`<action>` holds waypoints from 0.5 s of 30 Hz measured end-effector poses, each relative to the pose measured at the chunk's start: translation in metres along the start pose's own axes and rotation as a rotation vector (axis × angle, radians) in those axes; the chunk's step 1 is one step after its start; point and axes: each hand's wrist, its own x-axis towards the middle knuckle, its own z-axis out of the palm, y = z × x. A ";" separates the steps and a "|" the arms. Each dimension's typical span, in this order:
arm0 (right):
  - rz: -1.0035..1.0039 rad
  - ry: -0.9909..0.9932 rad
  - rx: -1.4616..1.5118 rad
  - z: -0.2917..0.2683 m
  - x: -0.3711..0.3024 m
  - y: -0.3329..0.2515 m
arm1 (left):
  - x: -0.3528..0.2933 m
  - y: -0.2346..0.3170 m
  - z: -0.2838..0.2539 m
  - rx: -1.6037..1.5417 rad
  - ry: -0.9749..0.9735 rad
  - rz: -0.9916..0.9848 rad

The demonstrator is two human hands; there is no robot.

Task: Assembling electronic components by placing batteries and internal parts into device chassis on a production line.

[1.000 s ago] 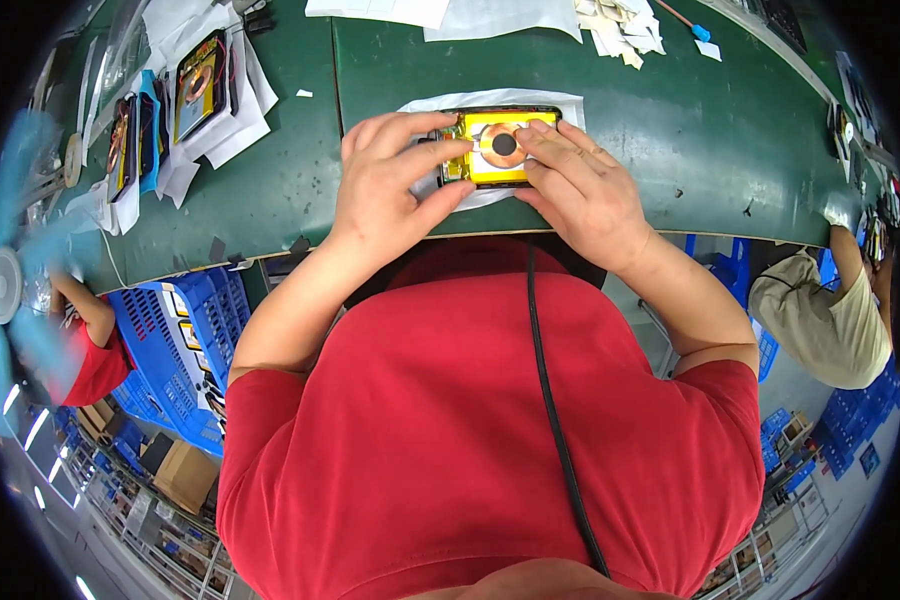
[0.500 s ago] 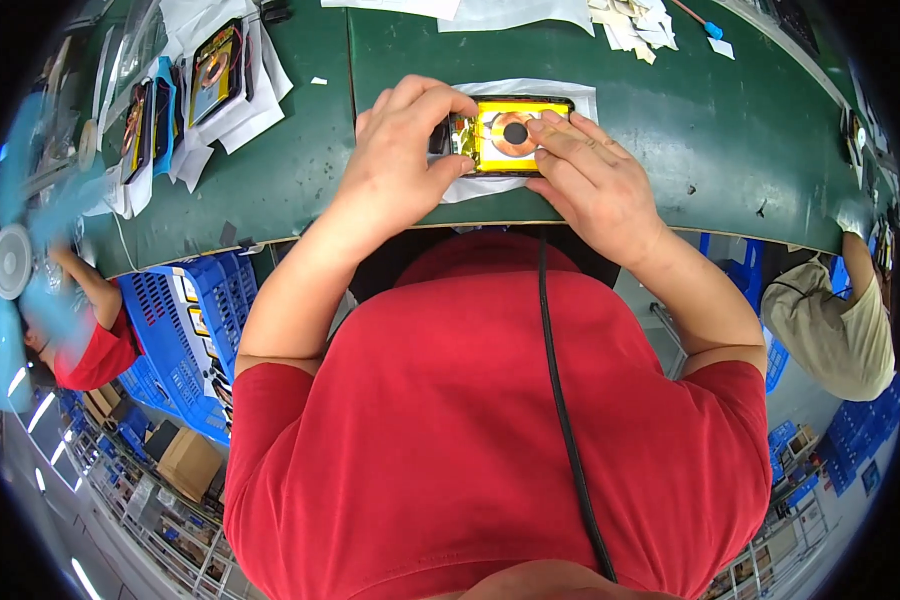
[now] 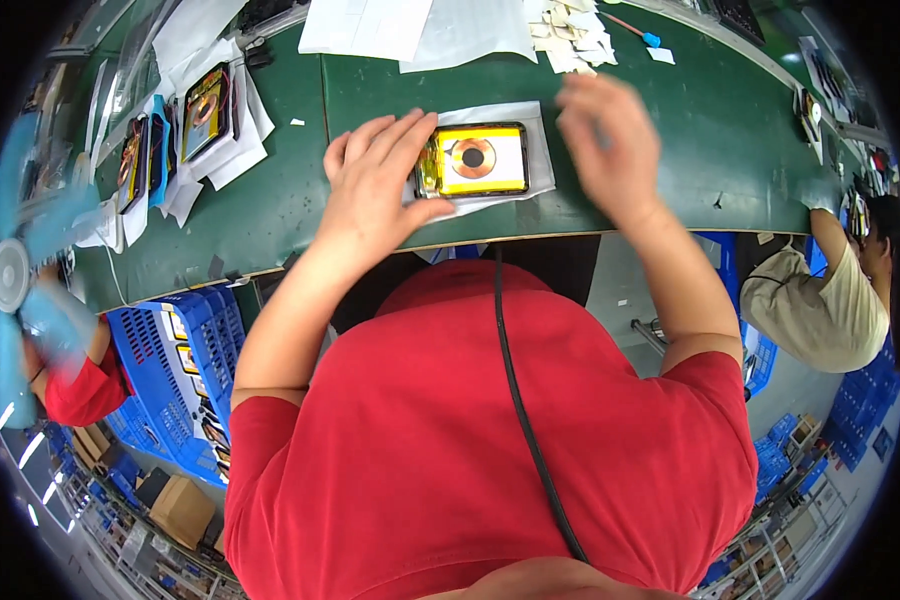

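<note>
A flat rectangular electronic device [image 3: 505,170] with a black rim, yellow edging and a round copper coil with a black centre lies on a sheet of white paper [image 3: 541,150] on the green table. My left hand [image 3: 375,185] grips its left end, fingers along the far edge and thumb at the near edge, and covers part of that end. Off to the right of the paper, my right hand [image 3: 610,145] is raised and smeared by motion. Its fingers are too blurred to read, and it does not touch the device.
Several similar devices [image 3: 205,110] stand among papers at the table's left. White sheets [image 3: 365,25] and a pile of paper scraps [image 3: 573,35] lie at the back. A blue crate [image 3: 175,375] is below left, near a blurred fan [image 3: 10,275]. People sit on both sides.
My right hand has left the device and moved away from its right end, up toward the far side. My left hand remains on the left end. The whole view has shifted slightly.
</note>
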 end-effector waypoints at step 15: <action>0.322 -0.050 -0.317 -0.026 0.056 0.084 | -0.001 0.039 0.029 -0.060 0.108 0.287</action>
